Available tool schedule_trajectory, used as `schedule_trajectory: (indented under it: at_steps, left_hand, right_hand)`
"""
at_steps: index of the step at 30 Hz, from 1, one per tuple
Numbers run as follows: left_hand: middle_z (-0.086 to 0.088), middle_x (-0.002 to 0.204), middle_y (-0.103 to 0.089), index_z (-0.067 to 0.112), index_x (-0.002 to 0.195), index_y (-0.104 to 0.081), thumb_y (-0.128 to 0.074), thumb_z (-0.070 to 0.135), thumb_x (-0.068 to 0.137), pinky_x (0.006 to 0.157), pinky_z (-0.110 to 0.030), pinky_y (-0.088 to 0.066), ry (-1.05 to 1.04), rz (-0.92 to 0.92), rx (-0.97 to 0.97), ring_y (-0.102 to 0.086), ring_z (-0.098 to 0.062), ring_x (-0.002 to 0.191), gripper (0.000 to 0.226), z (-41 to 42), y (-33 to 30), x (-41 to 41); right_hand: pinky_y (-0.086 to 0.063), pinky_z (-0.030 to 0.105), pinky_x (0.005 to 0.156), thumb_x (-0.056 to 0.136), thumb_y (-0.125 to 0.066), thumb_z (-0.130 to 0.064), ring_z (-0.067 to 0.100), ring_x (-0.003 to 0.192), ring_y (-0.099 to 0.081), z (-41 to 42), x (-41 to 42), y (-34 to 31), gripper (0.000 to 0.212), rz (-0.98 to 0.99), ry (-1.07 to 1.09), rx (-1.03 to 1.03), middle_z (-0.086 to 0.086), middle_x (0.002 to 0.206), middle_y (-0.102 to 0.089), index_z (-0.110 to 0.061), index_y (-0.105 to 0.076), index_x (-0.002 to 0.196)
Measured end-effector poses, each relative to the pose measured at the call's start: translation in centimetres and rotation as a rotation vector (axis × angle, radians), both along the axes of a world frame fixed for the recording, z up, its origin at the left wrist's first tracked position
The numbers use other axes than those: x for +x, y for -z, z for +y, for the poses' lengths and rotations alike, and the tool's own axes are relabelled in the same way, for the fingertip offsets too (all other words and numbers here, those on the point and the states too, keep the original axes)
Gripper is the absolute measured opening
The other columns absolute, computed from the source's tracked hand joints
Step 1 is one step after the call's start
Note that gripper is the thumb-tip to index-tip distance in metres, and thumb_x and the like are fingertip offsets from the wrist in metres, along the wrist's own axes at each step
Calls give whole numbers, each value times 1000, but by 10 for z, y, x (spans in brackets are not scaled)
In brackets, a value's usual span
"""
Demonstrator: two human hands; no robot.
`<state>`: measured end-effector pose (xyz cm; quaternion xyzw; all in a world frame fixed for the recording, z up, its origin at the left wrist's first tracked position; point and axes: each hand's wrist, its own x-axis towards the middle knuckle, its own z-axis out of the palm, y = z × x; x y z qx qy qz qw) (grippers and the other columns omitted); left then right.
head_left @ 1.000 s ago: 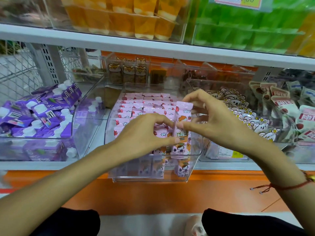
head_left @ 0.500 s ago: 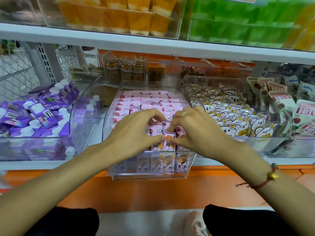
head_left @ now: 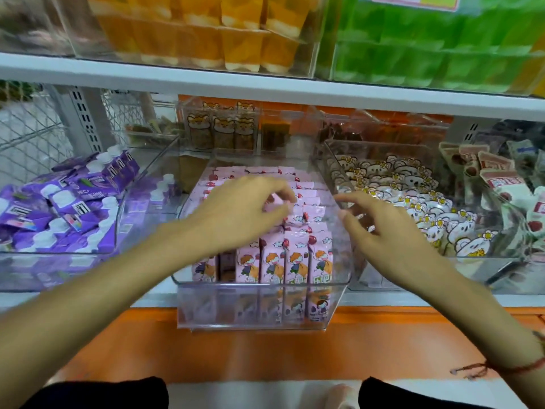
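Note:
A clear plastic bin on the lower shelf holds several upright pink snack packets with a cartoon figure on each. My left hand hovers over the packets in the middle of the bin, fingers loosely curled, fingertips close to the packet tops; whether they touch is blurred. My right hand is over the bin's right wall, fingers spread and relaxed, holding nothing. The packets under my left palm are hidden.
A bin of purple capped pouches stands to the left, a bin of white bear-shaped packets to the right, with more packets beyond. Orange and green jellies fill the shelf above. An orange ledge runs below.
A second ago both hands pinched one pink packet above the bin. They lowered it into the front rows, then let go; my right hand has drawn away to the right.

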<state>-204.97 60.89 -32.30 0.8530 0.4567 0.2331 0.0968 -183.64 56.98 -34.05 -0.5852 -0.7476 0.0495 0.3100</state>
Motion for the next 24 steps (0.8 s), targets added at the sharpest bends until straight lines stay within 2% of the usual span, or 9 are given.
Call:
schedule_trajectory:
  at_steps: [2, 4, 6, 8, 10, 14, 16, 19, 24]
  left_hand:
    - [12, 109, -63, 31, 113, -64, -52, 29, 96, 81, -31, -47, -10, 56, 38, -59, -8, 98, 20, 34, -15, 14]
    - [2, 124, -63, 26, 122, -60, -50, 24, 98, 88, -35, -49, -61, 87, 69, -59, -18, 108, 26, 83, -26, 37]
    - [-4, 135, -56, 21, 131, -54, -46, 22, 100, 84, -29, -46, -78, 140, 5, -58, -23, 111, 32, 119, -25, 53]
    - [-4, 142, -49, 22, 136, -51, -41, 22, 102, 89, -28, -44, -102, 231, -35, -53, -24, 119, 35, 136, -13, 65]
    - [-4, 140, -51, 24, 134, -54, -41, 22, 102, 93, -29, -41, -152, 285, -38, -51, -26, 122, 35, 145, 3, 74]
    - [-6, 121, -61, 16, 120, -62, -54, 21, 97, 93, -35, -48, -249, 295, -28, -57, -26, 111, 24, 156, 14, 84]
    - [-6, 118, -61, 16, 115, -62, -55, 18, 96, 90, -35, -48, -286, 286, -11, -57, -26, 110, 20, 158, 14, 87]
    - [-8, 111, -61, 14, 109, -60, -48, 19, 99, 81, -32, -46, -348, 103, 3, -58, -25, 105, 17, 153, 11, 92]
    - [-12, 108, -62, 13, 113, -53, -40, 25, 101, 83, -39, -52, -368, -452, -78, -62, -28, 97, 21, 138, -7, 88]
  right_hand:
    - [-39, 9, 55, 93, -51, -26, -5, 66, -56, 5, 1, -4, 26, 31, -20, -15, -22, 74, -56, -28, -60, 118]
    - [-39, 11, 55, 92, -53, -27, -3, 63, -55, 19, 14, -13, 24, 141, -46, -13, -17, 71, -58, -29, -61, 114]
    - [-38, 13, 54, 90, -55, -28, -2, 58, -53, 23, 18, -13, 22, 250, -73, -56, -12, 69, -58, -29, -60, 112]
    - [-36, 12, 54, 91, -57, -27, -2, 55, -50, 18, 16, -3, 21, 336, -113, -104, -10, 66, -58, -28, -60, 111]
    - [-35, 10, 53, 91, -58, -26, -1, 55, -48, 11, 15, 8, 20, 398, -142, -125, -10, 65, -58, -28, -60, 110]
    - [-36, 9, 52, 83, -55, -42, -2, 55, -49, 8, 16, 10, 29, 453, -186, -149, -14, 66, -58, -32, -59, 110]
    - [-36, 9, 52, 84, -55, -41, -1, 54, -51, 9, 17, 10, 27, 452, -192, -153, -14, 66, -59, -32, -59, 110]
    - [-36, 10, 52, 89, -58, -30, 0, 53, -54, 11, 16, 10, 20, 454, -182, -151, -16, 64, -59, -29, -59, 109]
    - [-37, 8, 51, 89, -58, -31, -2, 53, -55, 10, 15, 9, 20, 443, -155, -158, -17, 63, -60, -30, -58, 108]
